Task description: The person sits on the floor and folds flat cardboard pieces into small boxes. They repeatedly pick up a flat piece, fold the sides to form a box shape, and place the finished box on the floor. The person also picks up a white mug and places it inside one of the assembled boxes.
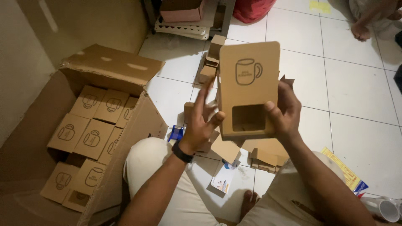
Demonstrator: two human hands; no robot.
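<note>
My right hand [286, 112] grips a small brown cardboard mug box [249, 79] with a mug drawing on top and a square window cut-out low on its face. It is held upright above my lap. My left hand [201, 121], wearing a black wristband, touches the box's left edge with the fingers spread and holds nothing. Flat cardboard pieces [268, 155] lie on the floor just under the box.
A big open carton [113, 67] at the left holds several finished mug boxes [90, 125]. More small boxes [211, 58] lie ahead on the white tile floor. A blue tape dispenser [176, 133], a leaflet [224, 175], a white mug [387, 209] and another person's foot [361, 30] are nearby.
</note>
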